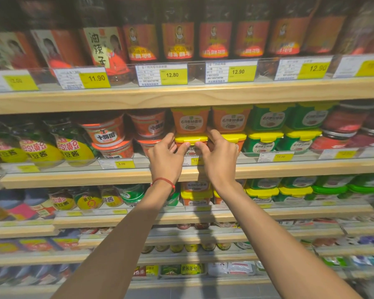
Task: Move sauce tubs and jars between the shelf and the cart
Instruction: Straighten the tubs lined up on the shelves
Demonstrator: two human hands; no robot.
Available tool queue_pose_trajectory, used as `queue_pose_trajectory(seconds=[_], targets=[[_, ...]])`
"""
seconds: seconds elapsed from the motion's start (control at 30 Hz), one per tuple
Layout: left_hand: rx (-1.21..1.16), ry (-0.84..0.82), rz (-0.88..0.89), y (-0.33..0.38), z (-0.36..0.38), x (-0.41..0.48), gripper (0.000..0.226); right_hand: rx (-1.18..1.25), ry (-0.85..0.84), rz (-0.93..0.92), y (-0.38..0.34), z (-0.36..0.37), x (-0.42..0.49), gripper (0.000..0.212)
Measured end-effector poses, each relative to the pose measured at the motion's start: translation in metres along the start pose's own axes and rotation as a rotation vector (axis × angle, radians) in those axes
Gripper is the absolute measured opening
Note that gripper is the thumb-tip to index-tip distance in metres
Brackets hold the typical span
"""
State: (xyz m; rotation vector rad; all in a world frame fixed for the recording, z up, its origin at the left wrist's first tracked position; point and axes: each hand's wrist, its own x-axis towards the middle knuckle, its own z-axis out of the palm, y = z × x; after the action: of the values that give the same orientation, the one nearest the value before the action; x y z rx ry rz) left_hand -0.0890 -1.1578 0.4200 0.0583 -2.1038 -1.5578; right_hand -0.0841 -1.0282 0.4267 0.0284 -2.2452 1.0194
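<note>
A wooden supermarket shelf unit (73, 176) fills the view, its boards stacked one above another. The top board carries a row of red-labelled chilli sauce jars (177, 39). The board below it holds yellow soybean-paste pouches (73, 149) at the left, round red tubs (104, 132) next, then orange tubs and green tubs with yellow lids (261, 143) stacked two high.

Both forearms reach up from the bottom of the frame to the orange stack. The lower orange sauce tub (191, 140), yellow-lidded, sits at the front of this board under the upper orange tub (190, 120). The left hand (166, 156) and the right hand (218, 156) clasp it from either side, fingers curled round its sides and thumbs nearly meeting on its front just under the lid. A red string bracelet (164, 181) circles the left wrist. A yellow price tag (195, 161) shows between the hands.
</note>
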Motion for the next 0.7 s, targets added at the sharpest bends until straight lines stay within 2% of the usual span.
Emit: queue_pose_trajectory(seconds=[0.13, 0.43, 0.57, 0.7], targets=[[0.001, 0.018, -0.028, 0.002, -0.001, -0.002, 0.042, 0.040, -0.018, 0.019, -0.001, 0.001, -0.001, 0.037], [-0.003, 0.045, -0.032, -0.012, 0.000, 0.003, 0.048, 0.065, -0.041, 0.051, -0.001, 0.001, -0.001, 0.025], [-0.074, 0.050, -0.047, -0.018, 0.005, 0.005, 0.046, 0.085, -0.037, 0.083, 0.002, 0.004, 0.001, 0.026], [-0.104, 0.052, -0.056, -0.014, 0.003, 0.001, 0.058, 0.059, -0.019, 0.055, 0.001, 0.004, -0.002, 0.029]])
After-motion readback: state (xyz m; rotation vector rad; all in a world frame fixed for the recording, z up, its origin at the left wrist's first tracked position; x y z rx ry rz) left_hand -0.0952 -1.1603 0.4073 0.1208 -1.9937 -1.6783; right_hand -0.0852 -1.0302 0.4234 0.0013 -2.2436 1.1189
